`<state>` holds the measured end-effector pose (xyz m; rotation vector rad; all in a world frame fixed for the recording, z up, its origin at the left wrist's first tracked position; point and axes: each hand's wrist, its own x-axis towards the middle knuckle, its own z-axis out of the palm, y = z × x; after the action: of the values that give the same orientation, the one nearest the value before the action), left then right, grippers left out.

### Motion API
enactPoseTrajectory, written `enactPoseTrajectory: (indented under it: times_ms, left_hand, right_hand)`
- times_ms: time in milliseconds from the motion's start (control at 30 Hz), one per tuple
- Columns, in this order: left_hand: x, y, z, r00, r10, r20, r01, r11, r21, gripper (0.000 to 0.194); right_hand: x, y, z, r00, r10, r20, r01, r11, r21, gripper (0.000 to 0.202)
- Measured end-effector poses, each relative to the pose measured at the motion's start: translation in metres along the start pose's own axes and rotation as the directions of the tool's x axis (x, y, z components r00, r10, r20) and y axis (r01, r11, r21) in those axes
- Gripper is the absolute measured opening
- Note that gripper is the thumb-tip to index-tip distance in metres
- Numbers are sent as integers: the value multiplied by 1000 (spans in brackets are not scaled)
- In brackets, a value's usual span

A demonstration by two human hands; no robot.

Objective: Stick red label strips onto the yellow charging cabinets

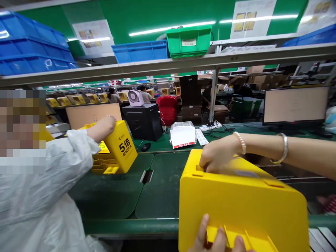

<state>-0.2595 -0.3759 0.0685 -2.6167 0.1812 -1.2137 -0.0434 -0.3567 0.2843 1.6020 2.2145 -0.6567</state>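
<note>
A large yellow plastic housing (pixel 236 199) rests on the green conveyor belt (pixel 157 196) in front of me. My right hand (pixel 216 155), with a pearl bracelet and a silver bangle on the wrist, grips its far top edge near a slot. My left hand (pixel 217 241) holds the near lower edge, and only its fingertips show at the bottom of the picture. The housing is tilted with its broad plain face toward me.
To the left, a co-worker in a white coat (pixel 47 196) holds a second yellow housing with black print (pixel 115 148). Behind the belt stand a black box (pixel 143 120), a white paper stack (pixel 183 134), a monitor (pixel 295 105) and a power strip (pixel 210 126). Blue and green crates (pixel 189 40) sit on the overhead shelf.
</note>
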Motion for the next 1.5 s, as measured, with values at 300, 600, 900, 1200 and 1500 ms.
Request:
enactPoseTrajectory:
  times_ms: [300, 600, 900, 1200, 1500]
  left_hand:
    - [100, -107, -27, 989, -124, 81, 128, 991, -46, 85]
    - [203, -198, 63, 902, -245, 355, 279, 959, -46, 67]
    - [-7, -273, 101, 367, -880, 302, 899, 419, 128, 55]
    - [-116, -271, 153, -34, -812, 582, 871, 261, 415, 72]
    - [-91, -240, 188, -66, -676, 734, 824, 378, 423, 85]
  right_hand:
    - [-22, 76, -84, 602, 297, -742, -669, 694, -266, 17]
    - [27, 102, -62, 505, 340, -794, -605, 795, -45, 33]
    - [44, 145, 18, 509, 270, -817, -445, 896, 19, 47]
    - [33, 217, 166, 194, 732, -653, -591, 618, 518, 58]
    - [24, 242, 262, 419, 860, -292, -655, 509, 559, 16]
